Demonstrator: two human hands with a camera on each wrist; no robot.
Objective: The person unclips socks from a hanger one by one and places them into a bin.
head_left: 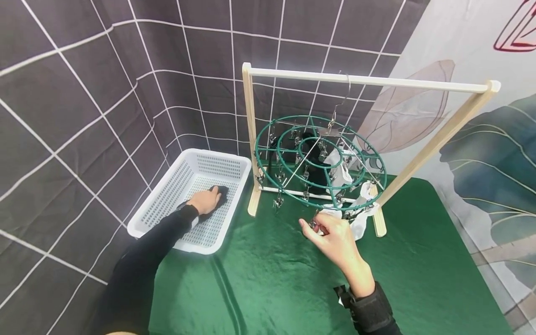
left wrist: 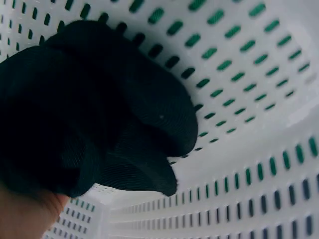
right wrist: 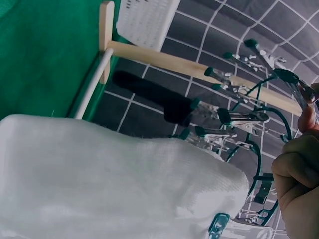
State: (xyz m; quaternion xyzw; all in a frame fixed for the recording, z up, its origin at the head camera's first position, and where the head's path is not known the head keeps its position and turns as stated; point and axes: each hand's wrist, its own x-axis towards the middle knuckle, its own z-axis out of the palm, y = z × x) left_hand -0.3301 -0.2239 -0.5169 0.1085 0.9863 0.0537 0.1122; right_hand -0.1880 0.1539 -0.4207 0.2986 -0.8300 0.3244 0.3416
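Black cloth (left wrist: 114, 104) in left hand (head_left: 204, 202).

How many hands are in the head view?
2: the left hand in the white basket, gripping black cloth; the right hand near the green hanger, pinching a clip.

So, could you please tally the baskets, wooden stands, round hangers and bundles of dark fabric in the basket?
White basket: 1
Wooden stand: 1
Green round hanger: 1
Dark fabric bundle: 1
Total: 4
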